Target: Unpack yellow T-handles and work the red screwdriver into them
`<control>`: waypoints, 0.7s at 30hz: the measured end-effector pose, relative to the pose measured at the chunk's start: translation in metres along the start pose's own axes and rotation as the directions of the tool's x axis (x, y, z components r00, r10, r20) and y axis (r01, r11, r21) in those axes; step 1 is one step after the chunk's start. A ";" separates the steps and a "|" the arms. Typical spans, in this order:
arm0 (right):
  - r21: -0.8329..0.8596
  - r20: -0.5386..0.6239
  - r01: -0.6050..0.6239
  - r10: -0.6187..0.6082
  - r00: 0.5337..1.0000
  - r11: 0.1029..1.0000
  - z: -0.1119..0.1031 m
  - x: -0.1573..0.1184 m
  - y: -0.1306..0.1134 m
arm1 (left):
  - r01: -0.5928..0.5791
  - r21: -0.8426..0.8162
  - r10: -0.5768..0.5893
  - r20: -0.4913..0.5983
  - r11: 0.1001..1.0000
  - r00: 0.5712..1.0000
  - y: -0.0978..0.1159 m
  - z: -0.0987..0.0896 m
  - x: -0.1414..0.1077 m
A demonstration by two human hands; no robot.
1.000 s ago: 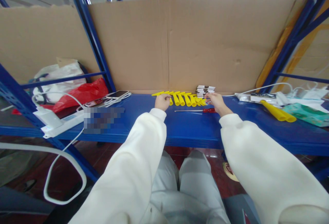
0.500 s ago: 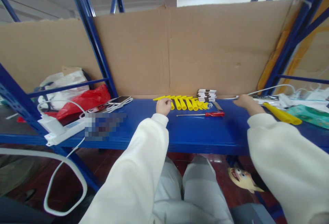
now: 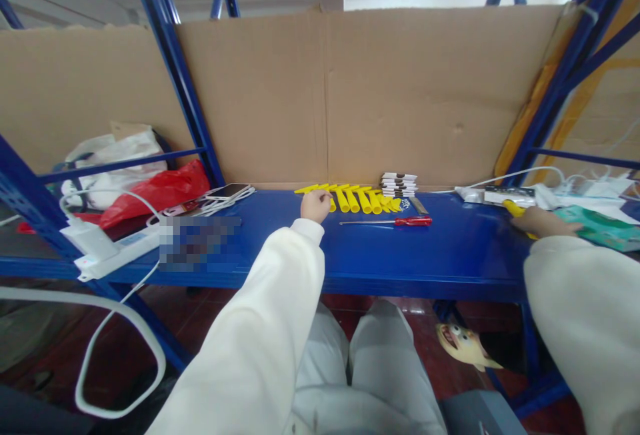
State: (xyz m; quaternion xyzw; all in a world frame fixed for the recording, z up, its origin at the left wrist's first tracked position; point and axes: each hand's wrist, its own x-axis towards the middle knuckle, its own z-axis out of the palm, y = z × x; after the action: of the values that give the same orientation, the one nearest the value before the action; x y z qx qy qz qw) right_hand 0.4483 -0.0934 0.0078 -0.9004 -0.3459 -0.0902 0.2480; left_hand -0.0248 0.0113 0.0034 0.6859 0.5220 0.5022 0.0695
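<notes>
My left hand (image 3: 315, 206) is closed, fingers curled together, beside the left end of a row of yellow plastic tube-shaped parts (image 3: 355, 200). Whether anything sits between those fingertips is hidden. Far to the right, my right hand (image 3: 545, 221) wraps over another yellow plastic part (image 3: 513, 208), which is largely covered by the fingers. A screwdriver with a red handle (image 3: 413, 221) lies in front of the row. Behind it is a stack of small white packets (image 3: 399, 185), and a flat metal piece (image 3: 419, 206) lies nearby.
A blue shelf top (image 3: 380, 255) runs across, backed by a cardboard sheet (image 3: 425, 95). At the left lie a white power strip (image 3: 117, 252), a phone (image 3: 230, 190) with cables and a red bag (image 3: 175, 188). A green packet (image 3: 595, 227) and white plastic wrapping lie at the right.
My right hand has moved right along the shelf and onto the yellow part lying there. My left hand stays by the row. The view has shifted slightly.
</notes>
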 end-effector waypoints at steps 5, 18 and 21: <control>0.067 0.111 -0.139 0.131 0.985 0.988 -0.010 -0.019 -0.016 | 0.000 -0.005 0.000 0.014 1.000 1.000 0.001 -0.001 -0.001; 0.199 -0.150 0.184 -0.155 0.976 0.963 -0.028 -0.046 -0.086 | 0.018 -0.010 -0.018 0.012 1.000 1.000 0.002 -0.001 0.000; 0.316 -0.227 0.399 -0.339 0.913 0.861 -0.024 -0.060 -0.126 | 0.039 -0.014 -0.038 0.021 0.999 0.999 0.000 0.000 0.000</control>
State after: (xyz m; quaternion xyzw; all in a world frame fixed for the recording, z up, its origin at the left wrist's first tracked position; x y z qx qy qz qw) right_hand 0.3204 -0.0598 0.0566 -0.7467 -0.5012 -0.1454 0.4124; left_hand -0.0249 0.0116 0.0037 0.6802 0.5308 0.4976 0.0895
